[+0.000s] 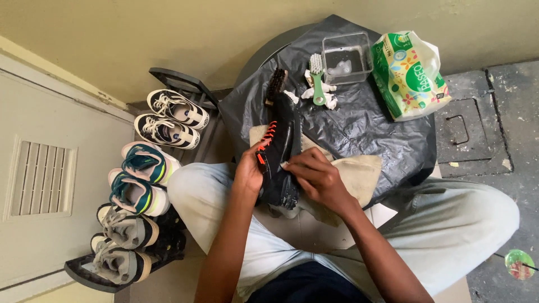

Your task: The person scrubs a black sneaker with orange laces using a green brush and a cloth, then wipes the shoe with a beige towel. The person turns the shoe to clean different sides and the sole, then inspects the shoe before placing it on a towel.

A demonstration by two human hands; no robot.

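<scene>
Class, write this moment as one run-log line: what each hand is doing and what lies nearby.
left hand: holds black shoe | right hand: presses cloth on shoe | nearby: green brush, clear tub

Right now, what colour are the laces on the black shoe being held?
Bright orange-red laces on the black shoe, clearest in the head view.

Yellow wall (140, 33), grey concrete floor (505, 101).
</scene>
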